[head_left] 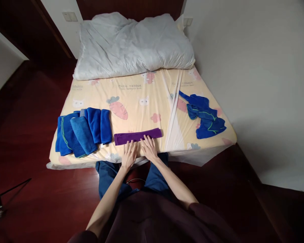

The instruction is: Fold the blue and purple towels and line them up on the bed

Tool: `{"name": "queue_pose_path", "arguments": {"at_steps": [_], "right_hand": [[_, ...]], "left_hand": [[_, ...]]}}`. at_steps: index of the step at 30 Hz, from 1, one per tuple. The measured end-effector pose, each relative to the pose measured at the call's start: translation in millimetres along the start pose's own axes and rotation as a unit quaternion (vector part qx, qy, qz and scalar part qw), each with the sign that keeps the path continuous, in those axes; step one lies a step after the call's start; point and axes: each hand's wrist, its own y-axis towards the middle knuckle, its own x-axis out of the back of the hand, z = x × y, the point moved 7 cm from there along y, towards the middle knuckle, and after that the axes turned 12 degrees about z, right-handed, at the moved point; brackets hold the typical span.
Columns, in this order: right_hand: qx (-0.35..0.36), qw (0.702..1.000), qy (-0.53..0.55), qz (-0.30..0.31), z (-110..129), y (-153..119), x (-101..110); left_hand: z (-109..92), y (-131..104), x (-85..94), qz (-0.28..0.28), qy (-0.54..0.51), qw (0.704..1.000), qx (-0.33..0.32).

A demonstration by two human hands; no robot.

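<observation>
Purple towel, folded into a long narrow strip, lay flat near the front edge of the bed, approx. centre. Both hands were flat on the sheet just in front of it, side by side, palms down, fingers spread, gripping nothing. Left hand had fingertips at or just short of the strip's near edge; right hand had fingertips touching that edge. Couldn't tell if either pressed on the cloth itself.

To the left of the strip, just beside it, sat a row of folded blue towels, overlapping each other, some w/ green trim. Well apart on the right side of the bed lay a crumpled heap of blue cloths, unfolded. Sheet was yellow w/ carrot and rabbit print. White duvet was bunched at the far end, against the wall. Dark red wood floor around the bed.
</observation>
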Motion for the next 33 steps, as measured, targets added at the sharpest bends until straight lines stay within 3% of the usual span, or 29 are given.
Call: {"name": "queue_pose_path", "arguments": {"at_steps": [3, 9, 12, 16, 22, 26, 29, 31, 33], "right_hand": [[-0.008, 1.000, -0.016, 0.026, 20.0, 9.4, -12.6], [-0.047, 0.996, -0.028, 0.067, -12.4, 21.0, -8.8], [-0.039, 0.998, -0.022, 0.051, -29.7, 16.2, -3.5], [-0.037, 0.999, -0.018, 0.034, -44.8, 14.0, -0.4], [-0.103, 0.995, -0.007, 0.004, -63.9, 18.9, -3.3], [-0.113, 0.990, 0.048, -0.064, -77.8, 18.7, 6.2], [-0.073, 0.994, 0.058, -0.053, -92.5, 29.3, 20.2], [-0.032, 0.999, 0.033, 0.016, -102.1, 44.2, 26.7], [-0.005, 0.994, -0.001, 0.106, -112.6, 60.3, 30.1]], "left_hand": [[-4.7, 7.0, -10.8, -0.015, 0.013, 0.999, 0.039], [37.8, 25.9, 3.1, -0.040, 0.025, 0.995, 0.084], [56.3, 27.2, 5.6, -0.021, 0.004, 0.994, 0.103], [66.3, 30.1, 5.3, 0.000, 0.011, 0.994, 0.110], [77.6, 42.0, 11.4, 0.006, -0.017, 0.992, 0.125], [72.2, 13.8, 16.3, -0.051, -0.100, 0.985, 0.133], [63.2, -28.8, -0.5, -0.129, -0.251, 0.941, 0.185], [58.0, -46.9, -27.3, -0.142, -0.405, 0.873, 0.230], [54.5, -48.3, -52.0, -0.145, -0.547, 0.781, 0.265]]}}
